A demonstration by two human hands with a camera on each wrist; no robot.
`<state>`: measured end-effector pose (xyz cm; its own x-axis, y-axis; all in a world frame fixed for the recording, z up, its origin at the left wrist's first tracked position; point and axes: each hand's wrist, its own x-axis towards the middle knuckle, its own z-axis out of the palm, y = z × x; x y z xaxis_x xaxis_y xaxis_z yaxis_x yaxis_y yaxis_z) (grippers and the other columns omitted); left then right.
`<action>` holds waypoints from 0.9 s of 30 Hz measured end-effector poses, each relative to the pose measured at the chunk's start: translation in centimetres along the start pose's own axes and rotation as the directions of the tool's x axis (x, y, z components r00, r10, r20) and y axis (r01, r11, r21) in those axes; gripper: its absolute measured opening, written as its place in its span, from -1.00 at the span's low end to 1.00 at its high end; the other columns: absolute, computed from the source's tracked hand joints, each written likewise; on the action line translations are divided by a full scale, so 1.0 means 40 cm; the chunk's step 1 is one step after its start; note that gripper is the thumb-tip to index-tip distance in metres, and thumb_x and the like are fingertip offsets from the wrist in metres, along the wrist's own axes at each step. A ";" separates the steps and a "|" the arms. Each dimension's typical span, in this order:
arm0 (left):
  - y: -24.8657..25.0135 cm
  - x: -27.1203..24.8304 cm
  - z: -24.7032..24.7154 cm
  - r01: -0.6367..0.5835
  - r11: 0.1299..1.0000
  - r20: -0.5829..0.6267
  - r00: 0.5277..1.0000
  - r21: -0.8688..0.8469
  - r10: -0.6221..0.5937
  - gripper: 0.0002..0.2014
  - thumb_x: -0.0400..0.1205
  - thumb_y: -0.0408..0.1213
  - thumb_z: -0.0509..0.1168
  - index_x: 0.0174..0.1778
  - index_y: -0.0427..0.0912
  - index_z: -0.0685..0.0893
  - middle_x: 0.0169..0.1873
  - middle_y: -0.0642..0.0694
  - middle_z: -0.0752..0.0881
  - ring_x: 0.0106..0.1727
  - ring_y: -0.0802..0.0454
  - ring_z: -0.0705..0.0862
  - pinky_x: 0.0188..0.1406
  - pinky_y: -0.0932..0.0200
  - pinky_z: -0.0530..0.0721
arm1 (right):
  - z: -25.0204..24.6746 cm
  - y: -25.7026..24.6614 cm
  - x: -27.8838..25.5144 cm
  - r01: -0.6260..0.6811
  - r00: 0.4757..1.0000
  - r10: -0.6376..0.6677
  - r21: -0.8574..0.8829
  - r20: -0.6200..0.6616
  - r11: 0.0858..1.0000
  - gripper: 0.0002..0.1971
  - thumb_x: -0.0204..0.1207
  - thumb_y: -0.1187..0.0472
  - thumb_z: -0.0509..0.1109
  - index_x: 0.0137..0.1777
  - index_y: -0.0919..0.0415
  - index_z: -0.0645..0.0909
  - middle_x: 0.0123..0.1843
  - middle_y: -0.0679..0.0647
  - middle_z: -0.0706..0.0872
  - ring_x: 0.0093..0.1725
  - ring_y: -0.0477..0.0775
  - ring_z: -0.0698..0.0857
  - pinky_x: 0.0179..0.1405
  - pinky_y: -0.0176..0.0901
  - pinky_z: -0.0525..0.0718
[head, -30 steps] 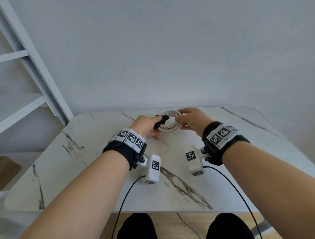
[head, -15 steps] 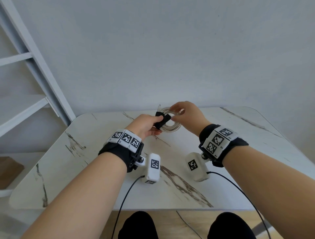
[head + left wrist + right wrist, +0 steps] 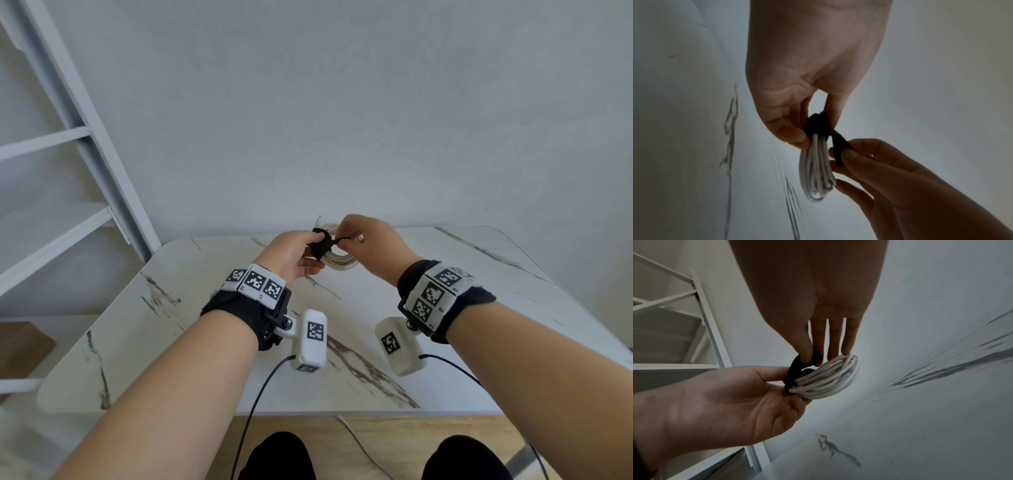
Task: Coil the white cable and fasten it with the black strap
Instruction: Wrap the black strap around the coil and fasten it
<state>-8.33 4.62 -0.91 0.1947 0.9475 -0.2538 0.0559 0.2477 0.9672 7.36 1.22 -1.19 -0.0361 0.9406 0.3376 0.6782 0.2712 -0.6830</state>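
Note:
The white cable [image 3: 339, 262] is wound into a small coil, held in the air above the far middle of the marble table [image 3: 171, 308]. My left hand [image 3: 294, 253] pinches the coil where the black strap [image 3: 322, 243] wraps it. My right hand [image 3: 363, 240] pinches the strap's free end and holds it off to the right of the coil. In the left wrist view the coil [image 3: 817, 168] hangs below my fingers with the strap [image 3: 819, 125] looped over its top. In the right wrist view the strap [image 3: 794, 371] bends round the left side of the coil [image 3: 828, 379].
A white ladder-like shelf frame [image 3: 85, 137] stands at the left against the wall. Black sensor cables [image 3: 260, 394] run from my wrist cameras toward me over the table's front edge. The person's knees [image 3: 277, 455] show below the table.
Both hands have lifted the coil off the table. My right hand has shifted from the coil's rim to the strap's free end and pulled it to the right.

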 end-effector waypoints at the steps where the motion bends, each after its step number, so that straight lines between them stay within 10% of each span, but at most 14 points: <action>1: 0.003 -0.002 -0.003 -0.007 1.000 -0.007 1.000 0.000 0.007 -0.84 0.68 -0.30 0.26 0.03 -0.34 0.63 -0.28 -0.20 0.65 -0.42 -0.08 0.61 -0.50 0.20 0.59 | -0.002 -0.003 -0.005 -0.014 1.000 0.014 0.011 0.009 1.000 -0.92 0.52 0.28 0.35 -0.08 0.08 0.63 -0.13 -0.07 0.74 -0.08 0.02 0.66 -0.10 -0.13 0.59; 18: 0.024 -0.049 -0.005 -0.274 0.925 0.128 0.960 0.264 0.248 -0.86 0.68 -0.25 0.28 0.08 -0.24 0.56 -0.10 -0.28 0.69 -0.32 -0.08 0.59 -0.34 0.12 0.61 | -0.038 -0.047 0.001 -0.228 0.967 0.253 0.339 -0.031 0.913 -0.87 0.48 0.36 0.44 -0.03 0.35 0.57 -0.34 0.15 0.75 -0.44 0.02 0.69 -0.42 -0.28 0.63; 27: 0.026 -0.050 0.001 -0.280 0.904 0.145 0.958 0.322 0.246 -0.68 0.59 -0.22 0.40 0.18 -0.30 0.58 -0.05 -0.28 0.75 -0.28 -0.04 0.64 -0.26 0.09 0.66 | -0.052 -0.031 0.010 -0.207 0.969 0.226 0.172 -0.098 0.963 -0.65 0.37 0.13 0.58 0.05 0.24 0.58 -0.14 0.06 0.72 -0.20 0.00 0.65 -0.22 -0.17 0.60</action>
<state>-8.62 2.97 0.62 0.3421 0.9396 -0.0064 0.3114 -0.1070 0.9442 8.06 0.82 1.13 0.1897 0.9530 0.2363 0.5343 0.1017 -0.8391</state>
